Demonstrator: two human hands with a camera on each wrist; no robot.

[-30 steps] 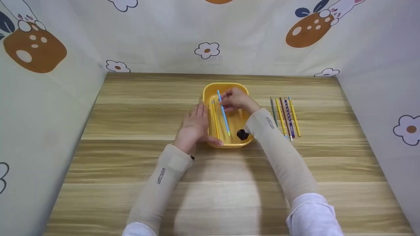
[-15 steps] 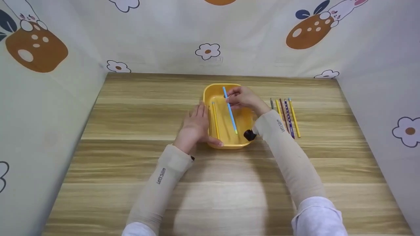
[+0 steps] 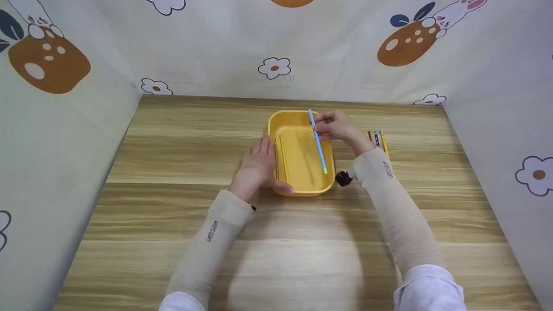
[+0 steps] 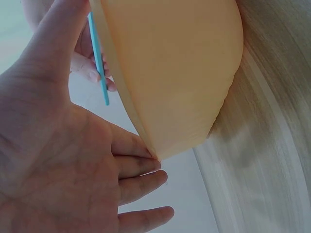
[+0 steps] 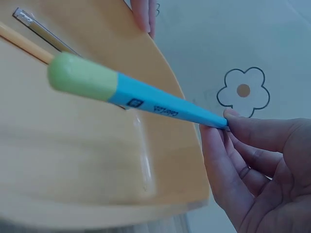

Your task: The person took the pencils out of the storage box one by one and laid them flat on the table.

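Note:
A yellow tray (image 3: 302, 193) stands on the table, with yellow pencils (image 3: 284, 157) lying along its left side. My left hand (image 3: 258, 166) rests against the tray's left rim, its fingers straight and the thumb over the near rim. In the left wrist view the fingertips (image 4: 150, 167) touch the rim. Between thumb and fingers my right hand (image 3: 339, 127) pinches a blue pencil (image 3: 319, 144) over the tray's right side. The pencil tilts, its light green end (image 5: 80, 75) toward the person.
On the table (image 3: 181, 142) right of the tray lie several pencils (image 3: 383, 142), partly hidden by the right forearm. A black wrist camera (image 3: 344, 178) hangs by the tray's right edge. Printed cloth walls (image 3: 216, 47) enclose the table.
My right hand has moved right with the blue pencil, from the middle of the tray to its right side. The left hand has stayed in place.

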